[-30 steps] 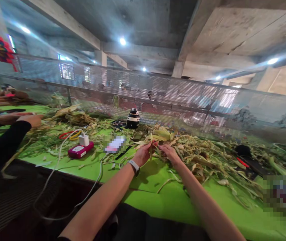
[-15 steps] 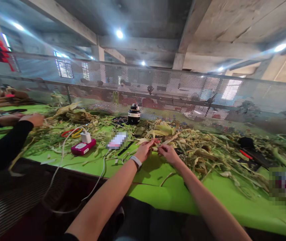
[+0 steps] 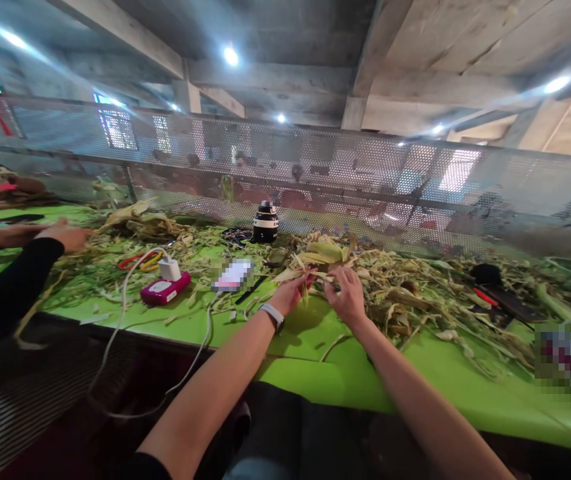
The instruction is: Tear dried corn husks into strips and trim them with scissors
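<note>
My left hand [image 3: 289, 295], with a pale watch band on its wrist, is closed on a thin piece of corn husk [image 3: 305, 293] that hangs below its fingers. Just to the right, my right hand [image 3: 348, 297] is bent in a pinch around the end of a pale husk strip [image 3: 321, 275] stretching between both hands. Its fingertips are partly hidden. Right behind the hands lies a larger, yellow-green corn husk [image 3: 324, 252] on a heap of dry husk strips [image 3: 400, 280].
A green-covered table [image 3: 310, 380] carries a black jar [image 3: 265, 223], a phone [image 3: 234, 275], a magenta box with a white charger [image 3: 166, 289], and a trailing white cable [image 3: 124, 300]. Scissors-like tools [image 3: 490, 297] lie at right. Another person's hands [image 3: 60, 235] work at left. A perforated screen [image 3: 355, 173] stands behind.
My right hand has lifted slightly and turned, its fingers now curled over the husk strip. More of the strip shows between my hands. The view has shifted a little.
</note>
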A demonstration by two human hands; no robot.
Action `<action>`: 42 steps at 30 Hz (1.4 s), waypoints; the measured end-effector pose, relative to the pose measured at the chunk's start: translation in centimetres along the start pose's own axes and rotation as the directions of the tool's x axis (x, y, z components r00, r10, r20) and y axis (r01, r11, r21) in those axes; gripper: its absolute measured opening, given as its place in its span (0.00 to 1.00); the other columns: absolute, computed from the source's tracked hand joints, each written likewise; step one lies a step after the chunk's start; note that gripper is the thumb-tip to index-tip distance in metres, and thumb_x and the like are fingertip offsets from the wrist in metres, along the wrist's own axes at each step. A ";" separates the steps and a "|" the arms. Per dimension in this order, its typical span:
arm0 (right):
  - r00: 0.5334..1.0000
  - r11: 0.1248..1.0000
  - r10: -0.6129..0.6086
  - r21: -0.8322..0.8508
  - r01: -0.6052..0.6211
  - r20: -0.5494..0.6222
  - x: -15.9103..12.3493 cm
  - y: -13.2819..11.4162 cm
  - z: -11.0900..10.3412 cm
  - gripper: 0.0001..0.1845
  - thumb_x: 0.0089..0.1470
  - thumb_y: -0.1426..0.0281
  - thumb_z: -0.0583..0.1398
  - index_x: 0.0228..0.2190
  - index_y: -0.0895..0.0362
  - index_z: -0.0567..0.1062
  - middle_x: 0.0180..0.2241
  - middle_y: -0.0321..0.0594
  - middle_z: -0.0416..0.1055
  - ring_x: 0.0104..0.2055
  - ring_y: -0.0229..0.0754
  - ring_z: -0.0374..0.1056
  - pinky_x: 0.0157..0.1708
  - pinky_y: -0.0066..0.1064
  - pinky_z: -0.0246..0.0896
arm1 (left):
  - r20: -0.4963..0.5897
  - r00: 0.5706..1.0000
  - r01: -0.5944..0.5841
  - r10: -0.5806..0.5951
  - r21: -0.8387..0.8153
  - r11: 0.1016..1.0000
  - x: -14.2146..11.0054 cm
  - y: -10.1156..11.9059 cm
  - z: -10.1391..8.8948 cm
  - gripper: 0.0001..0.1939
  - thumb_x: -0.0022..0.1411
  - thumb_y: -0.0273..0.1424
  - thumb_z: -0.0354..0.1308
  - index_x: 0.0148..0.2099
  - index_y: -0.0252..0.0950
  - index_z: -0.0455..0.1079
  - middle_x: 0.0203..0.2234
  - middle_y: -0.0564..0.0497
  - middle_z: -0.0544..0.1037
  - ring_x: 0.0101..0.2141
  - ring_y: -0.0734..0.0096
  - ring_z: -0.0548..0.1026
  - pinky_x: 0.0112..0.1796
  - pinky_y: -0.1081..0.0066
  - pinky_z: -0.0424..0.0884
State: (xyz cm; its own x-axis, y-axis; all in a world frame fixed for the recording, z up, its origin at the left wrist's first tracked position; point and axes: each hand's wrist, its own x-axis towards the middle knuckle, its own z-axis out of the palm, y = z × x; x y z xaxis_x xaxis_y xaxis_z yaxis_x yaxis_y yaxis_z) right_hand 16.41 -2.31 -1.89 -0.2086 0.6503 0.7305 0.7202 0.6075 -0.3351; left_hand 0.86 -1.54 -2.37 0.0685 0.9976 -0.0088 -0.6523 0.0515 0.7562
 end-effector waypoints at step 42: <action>0.965 0.963 0.234 0.111 -0.247 0.123 -0.3 1.0 1.5 0.10 0.56 0.62 0.52 0.32 0.53 0.68 0.27 0.41 0.72 0.30 0.45 0.67 0.30 0.30 0.56 | 0.154 0.987 -0.093 0.043 0.336 0.937 -1.2 -0.4 -0.3 0.10 0.44 0.22 0.68 0.32 0.35 0.77 0.24 0.51 0.79 0.27 0.71 0.75 0.36 0.71 0.71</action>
State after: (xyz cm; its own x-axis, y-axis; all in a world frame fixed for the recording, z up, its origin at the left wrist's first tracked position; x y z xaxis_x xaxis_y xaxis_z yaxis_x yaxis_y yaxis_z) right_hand 16.22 -1.20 -3.28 -0.1145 0.8253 0.5530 0.6715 0.4746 -0.5691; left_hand 0.83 -2.78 -2.83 0.1556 0.9800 0.1242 -0.3646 -0.0599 0.9293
